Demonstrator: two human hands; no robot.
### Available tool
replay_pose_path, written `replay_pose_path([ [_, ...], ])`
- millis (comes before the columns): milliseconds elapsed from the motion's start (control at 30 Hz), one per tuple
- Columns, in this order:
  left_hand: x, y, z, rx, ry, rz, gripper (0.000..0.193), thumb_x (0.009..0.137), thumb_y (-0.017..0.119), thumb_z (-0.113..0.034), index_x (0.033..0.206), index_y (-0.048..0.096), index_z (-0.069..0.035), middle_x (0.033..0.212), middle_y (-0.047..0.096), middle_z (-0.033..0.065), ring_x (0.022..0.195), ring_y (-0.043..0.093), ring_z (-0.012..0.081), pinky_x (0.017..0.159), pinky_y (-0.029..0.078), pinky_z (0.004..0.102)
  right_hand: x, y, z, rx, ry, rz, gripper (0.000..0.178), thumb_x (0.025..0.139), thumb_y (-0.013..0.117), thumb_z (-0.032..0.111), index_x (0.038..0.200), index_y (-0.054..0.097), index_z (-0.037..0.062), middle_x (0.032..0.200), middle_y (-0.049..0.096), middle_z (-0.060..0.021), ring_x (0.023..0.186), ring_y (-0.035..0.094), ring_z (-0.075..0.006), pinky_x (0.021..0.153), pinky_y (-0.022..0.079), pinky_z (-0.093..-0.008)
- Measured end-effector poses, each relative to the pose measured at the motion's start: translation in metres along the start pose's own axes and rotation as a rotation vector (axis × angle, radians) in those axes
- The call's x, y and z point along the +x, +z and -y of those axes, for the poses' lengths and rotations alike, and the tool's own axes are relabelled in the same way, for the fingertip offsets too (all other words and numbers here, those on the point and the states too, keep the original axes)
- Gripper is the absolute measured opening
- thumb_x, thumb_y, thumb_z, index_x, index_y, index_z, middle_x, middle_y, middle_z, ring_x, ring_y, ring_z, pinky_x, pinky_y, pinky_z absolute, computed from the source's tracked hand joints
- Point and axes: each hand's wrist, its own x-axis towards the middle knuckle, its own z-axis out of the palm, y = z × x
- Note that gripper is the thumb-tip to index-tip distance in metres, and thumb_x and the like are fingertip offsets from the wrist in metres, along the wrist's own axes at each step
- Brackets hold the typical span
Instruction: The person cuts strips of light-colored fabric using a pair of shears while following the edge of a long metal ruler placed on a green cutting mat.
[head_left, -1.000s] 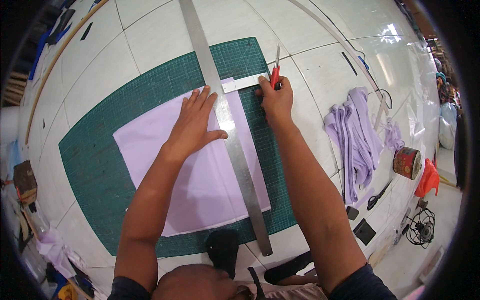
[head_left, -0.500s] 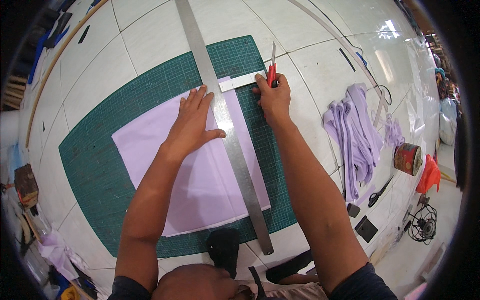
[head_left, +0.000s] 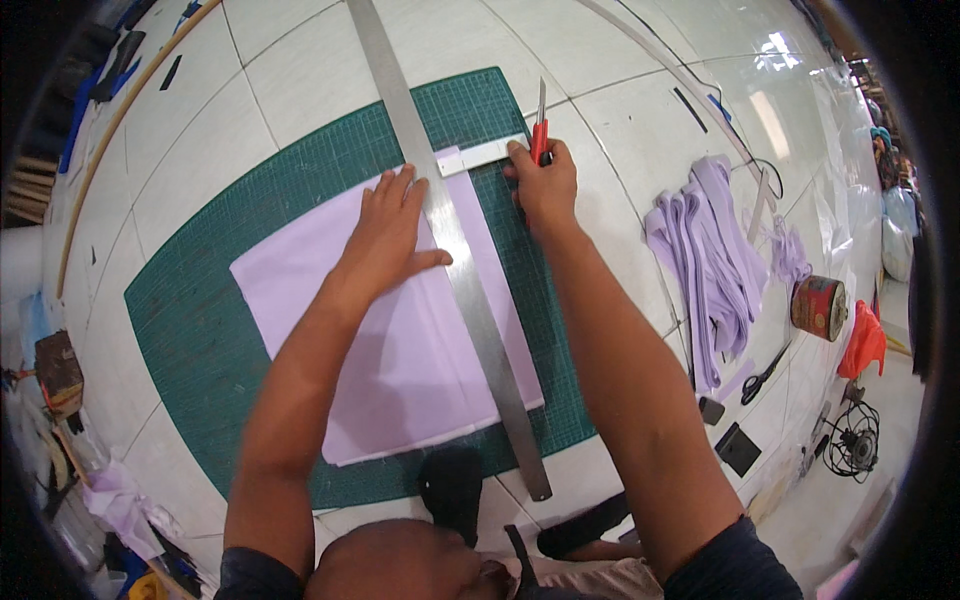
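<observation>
Folded lilac fabric (head_left: 400, 372) lies on a green cutting mat (head_left: 205, 330). Across its right part runs a long steel ruler (head_left: 482, 335), reaching past the mat at both ends. My left hand (head_left: 385, 240) is flat with fingers spread, on the fabric and the ruler's left edge. My right hand (head_left: 550, 192) is closed around a red utility knife (head_left: 541, 142), blade pointing up and away. Its thumb also rests on a short white ruler (head_left: 485, 154), which lies crosswise over the fabric strip with its end against the long ruler. Some right fingers are hidden.
On the tiled floor to the right lie a pile of lilac fabric strips (head_left: 705, 270), a round red tin (head_left: 818, 308), black scissors (head_left: 763, 382) and a red plastic bag (head_left: 862, 342). My dark-covered foot (head_left: 450, 490) is at the mat's near edge.
The whole view has shifted slightly. Both hands, the two rulers and the utility knife keep nearly the same places relative to the fabric.
</observation>
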Motion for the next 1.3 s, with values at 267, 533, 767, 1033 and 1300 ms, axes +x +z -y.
replay_pose_path([
  [267,0.001,0.005,-0.003,0.215,0.006,0.001,0.1,0.071,0.086,-0.041,0.148,0.038,0.001,0.157,0.031,0.0249,0.146,0.03,0.043,0.12,0.027,0.0503,-0.096,-0.084,-0.013,0.042,0.152,0.052,0.036,0.091,0.073,0.024,0.113,0.057,-0.0007,0.086,0.066,-0.0086,0.061,0.061,-0.013,0.049,0.045,-0.0256],
  [533,0.007,0.004,-0.008,0.203,0.001,0.07,0.099,0.076,0.083,-0.042,0.148,0.036,0.006,0.158,0.03,0.0239,0.147,0.032,0.0355,0.119,0.032,0.0406,-0.231,-0.184,-0.083,0.028,0.315,-0.055,0.034,0.092,0.073,0.022,0.113,0.057,0.0012,0.088,0.063,-0.0041,0.069,0.066,-0.012,0.05,0.045,-0.0231],
  [767,0.007,0.001,-0.024,0.165,-0.033,0.181,0.138,0.054,0.09,-0.06,0.15,0.022,0.014,0.159,0.02,0.031,0.15,0.02,0.0403,0.122,0.027,0.0416,-0.244,-0.193,-0.102,0.104,0.221,-0.064,0.031,0.093,0.072,0.019,0.114,0.057,0.0015,0.09,0.062,-0.0041,0.071,0.065,-0.0123,0.055,0.047,-0.0247],
  [1033,0.005,0.008,-0.02,0.225,-0.026,0.188,0.148,0.048,0.091,-0.06,0.151,0.015,0.015,0.159,0.015,0.0343,0.151,0.015,0.0431,0.124,0.021,0.0434,-0.244,-0.192,-0.097,0.076,0.259,-0.036,0.034,0.093,0.072,0.02,0.116,0.055,0.0022,0.091,0.064,-0.0053,0.076,0.066,-0.0117,0.05,0.045,-0.0228],
  [1300,0.001,0.015,-0.009,0.181,0.011,0.103,0.147,0.047,0.094,-0.057,0.151,0.018,0.013,0.159,0.017,0.0318,0.151,0.015,0.041,0.124,0.021,0.0421,-0.246,-0.188,-0.097,0.078,0.238,-0.078,0.034,0.091,0.074,0.023,0.113,0.058,0.0032,0.082,0.064,-0.0034,0.069,0.064,-0.0108,0.05,0.047,-0.0245],
])
